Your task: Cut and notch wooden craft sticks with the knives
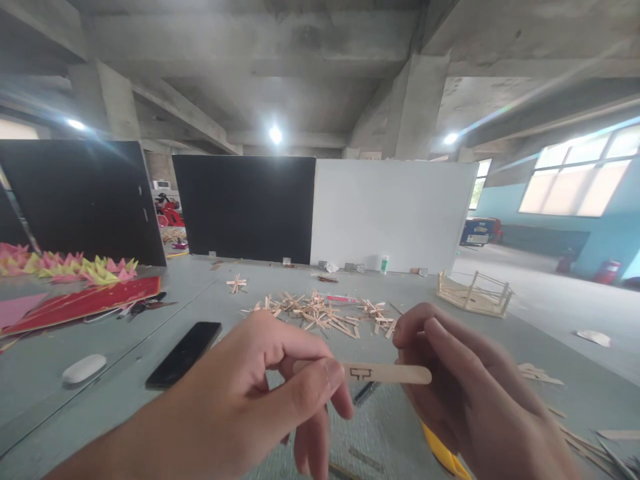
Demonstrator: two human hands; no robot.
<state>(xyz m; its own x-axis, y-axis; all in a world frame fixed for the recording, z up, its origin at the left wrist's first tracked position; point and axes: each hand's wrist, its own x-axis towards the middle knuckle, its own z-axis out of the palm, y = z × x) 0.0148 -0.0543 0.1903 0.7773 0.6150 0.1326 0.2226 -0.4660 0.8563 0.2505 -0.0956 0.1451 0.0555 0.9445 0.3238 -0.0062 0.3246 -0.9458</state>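
Left hand [250, 393] pinches a marked wooden craft stick [390, 374] between thumb and fingers, above the grey table [187, 290]. Right hand [467, 380], separate from the left, is curled beside the stick's free end; whether it grips anything, I cannot tell.

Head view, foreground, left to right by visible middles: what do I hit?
White rounded object → black phone → left hand → marked wooden stick → right hand.
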